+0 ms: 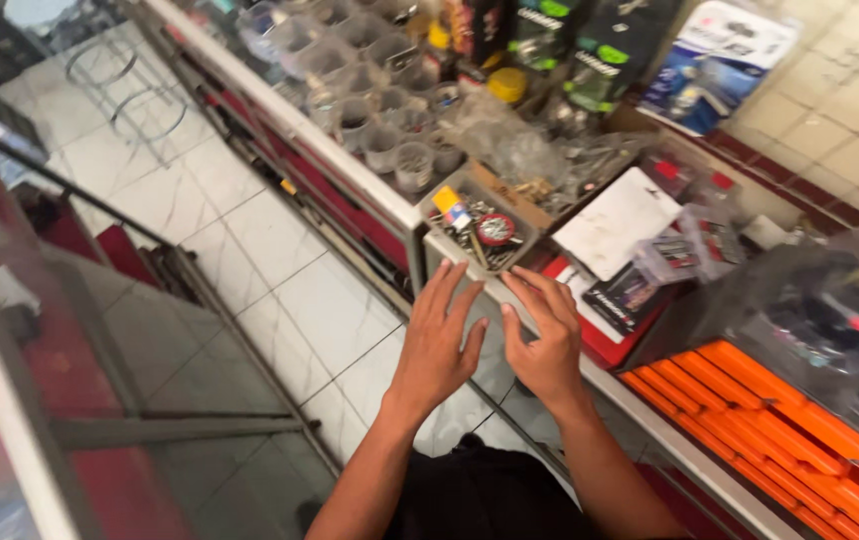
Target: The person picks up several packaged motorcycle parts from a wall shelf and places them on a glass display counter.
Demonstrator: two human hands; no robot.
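My left hand [439,338] and my right hand [544,332] are held side by side, palms down and fingers spread, just in front of the edge of a cluttered shop counter [380,190]. Neither hand holds anything. Right beyond my fingertips sits a small grey tray [438,222] filled with screws, small metal parts and a round red piece. My right fingers reach nearest to the tray's front corner.
Rows of clear plastic cups [370,85] with small parts line the counter farther back. A white sheet [617,222], plastic bags and boxed goods lie to the right. Orange packages [780,430] fill a shelf at lower right. White floor tiles [250,260] and a glass case [40,330] are to the left.
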